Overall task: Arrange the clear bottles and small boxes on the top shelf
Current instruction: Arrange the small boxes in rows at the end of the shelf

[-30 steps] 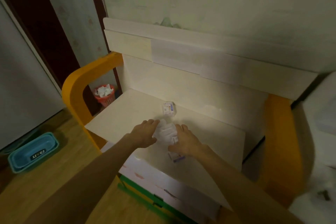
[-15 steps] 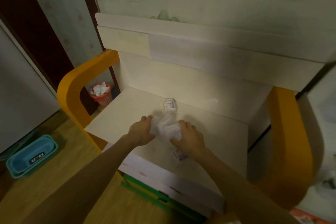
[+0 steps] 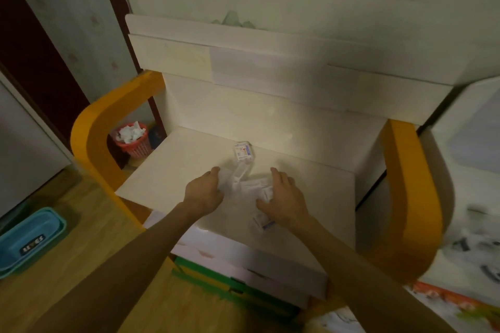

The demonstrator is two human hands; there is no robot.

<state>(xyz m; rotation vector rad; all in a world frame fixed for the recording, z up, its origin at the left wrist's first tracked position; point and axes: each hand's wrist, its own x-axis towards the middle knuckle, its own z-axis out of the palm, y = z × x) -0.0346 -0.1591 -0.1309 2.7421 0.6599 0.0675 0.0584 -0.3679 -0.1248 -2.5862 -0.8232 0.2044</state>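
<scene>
While both hands flank the pile mid-shelf, left hand touches a bottle, right hand loosely pinches a box; best separate them gently, one at a time.

Two bare forearms enter from the lower edge, no sleeves visible up to the frame edge. Left hand and right hand: no gloves, rings, watch or wristband visible. Picture too dim for finer detail.
</scene>
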